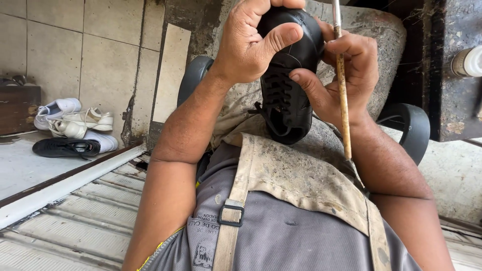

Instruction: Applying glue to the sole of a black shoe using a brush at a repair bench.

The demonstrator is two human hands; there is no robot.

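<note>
I see both of my hands raised in front of my chest, gripping 1 black lace-up shoe point(287, 80) between them. My left hand point(251, 42) wraps over the rounded end of the shoe, its fingers point(281, 37) closed around the top with the thumb pressed flat across the leather. My right hand point(346, 75) cups the shoe from the other side, thumb lying against the sidewall near the laces, while its fingers also pinch a thin, stained stick-like tool point(343, 90) that runs almost upright past the shoe and down beyond the wrist; I cannot tell what its tip looks like, since the upper end leaves the view. The shoe's open collar points down toward my dirty canvas apron point(301, 175), whose strap point(231, 221) with a metal buckle crosses my grey shirt point(291, 236). The shoe sits above my lap, touching nothing but my 2 hands. Behind my arms are the dark curved armrests point(409, 125) of a chair. Well apart, at the left on a pale raised floor point(20, 170) by the tiled wall point(90, 45), lies a small pile of white sneakers point(75, 123) with 1 black shoe point(65, 147) in front of them. A white bottle point(469, 61) rests on a dark, worn surface point(459, 105) at the right edge.
</note>
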